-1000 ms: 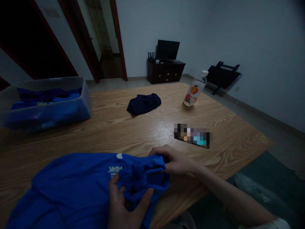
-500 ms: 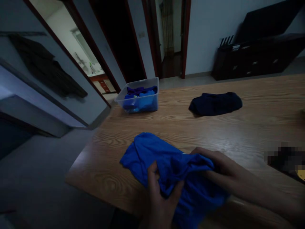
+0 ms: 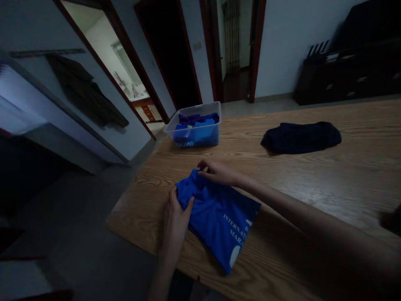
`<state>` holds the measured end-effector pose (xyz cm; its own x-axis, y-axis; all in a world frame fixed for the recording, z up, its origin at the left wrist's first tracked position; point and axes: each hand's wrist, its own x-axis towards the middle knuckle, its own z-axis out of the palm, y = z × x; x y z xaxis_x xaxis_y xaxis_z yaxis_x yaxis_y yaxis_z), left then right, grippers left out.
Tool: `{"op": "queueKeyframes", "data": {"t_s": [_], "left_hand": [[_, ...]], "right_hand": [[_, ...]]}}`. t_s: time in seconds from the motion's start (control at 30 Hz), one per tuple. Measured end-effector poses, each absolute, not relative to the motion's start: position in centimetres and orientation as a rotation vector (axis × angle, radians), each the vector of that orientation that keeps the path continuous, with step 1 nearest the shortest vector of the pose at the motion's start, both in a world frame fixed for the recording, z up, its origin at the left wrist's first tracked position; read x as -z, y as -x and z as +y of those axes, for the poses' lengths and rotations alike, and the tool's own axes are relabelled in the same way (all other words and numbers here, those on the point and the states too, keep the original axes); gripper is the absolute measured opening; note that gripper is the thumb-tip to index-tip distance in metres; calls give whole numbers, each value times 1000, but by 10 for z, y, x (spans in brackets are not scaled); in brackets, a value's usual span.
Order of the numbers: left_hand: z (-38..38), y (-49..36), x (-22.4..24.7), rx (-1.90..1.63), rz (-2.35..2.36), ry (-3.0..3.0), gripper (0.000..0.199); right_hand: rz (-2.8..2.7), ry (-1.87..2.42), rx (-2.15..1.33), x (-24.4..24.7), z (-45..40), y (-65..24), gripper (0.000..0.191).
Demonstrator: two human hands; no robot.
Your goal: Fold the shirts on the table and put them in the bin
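A blue shirt with white lettering lies folded over on the wooden table, its printed part toward the lower right. At its left edge my left hand grips the cloth between thumb and fingers. My right hand is at the top edge of the shirt, its thumb and fingers curled at the fabric, with the arm reaching across from the right.
A clear plastic bin with blue and purple clothes stands at the table's far left corner. A dark folded garment lies farther back on the wooden table. A dark object shows at the right edge.
The bunched blue shirt now lies flatter, with its white lettering showing. My left hand has moved to its left edge, and my right hand has moved left to its top edge.
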<state>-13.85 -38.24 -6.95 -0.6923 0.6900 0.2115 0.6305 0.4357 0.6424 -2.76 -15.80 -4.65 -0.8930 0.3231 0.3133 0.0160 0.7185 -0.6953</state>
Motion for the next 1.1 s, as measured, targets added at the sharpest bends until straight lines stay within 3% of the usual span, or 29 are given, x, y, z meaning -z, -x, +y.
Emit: {"op": "queueKeyframes", "data": {"t_s": [0.17, 0.27, 0.37, 0.47, 0.6, 0.77, 0.93, 1.1], "left_hand": [[-408, 147, 68, -675, 2879, -1418, 48], [-413, 150, 57, -693, 2993, -1595, 60], [-399, 148, 50, -659, 2853, -1860, 55], [-371, 151, 62, -490, 2606, -2027, 59], [-327, 179, 99, -331, 2374, -2222, 72], [-257, 192, 122, -447, 1805, -2549, 68], [-226, 113, 103, -425, 1425, -2652, 59], [-214, 44, 88, -532, 1202, -2828, 54]], "right_hand": [[-2580, 268, -792, 54, -193, -32, 27], [-2728, 124, -560, 64, -219, -90, 49], [-2821, 5, -464, 77, -232, -137, 59], [-2841, -4, -369, 79, -235, -157, 53], [-2851, -91, -36, 63, -240, -150, 24], [-2828, -119, 120, 43, -252, -148, 31], [-2863, 42, -41, 33, -291, -187, 29], [-2820, 311, -102, 55, -319, -225, 25]]}}
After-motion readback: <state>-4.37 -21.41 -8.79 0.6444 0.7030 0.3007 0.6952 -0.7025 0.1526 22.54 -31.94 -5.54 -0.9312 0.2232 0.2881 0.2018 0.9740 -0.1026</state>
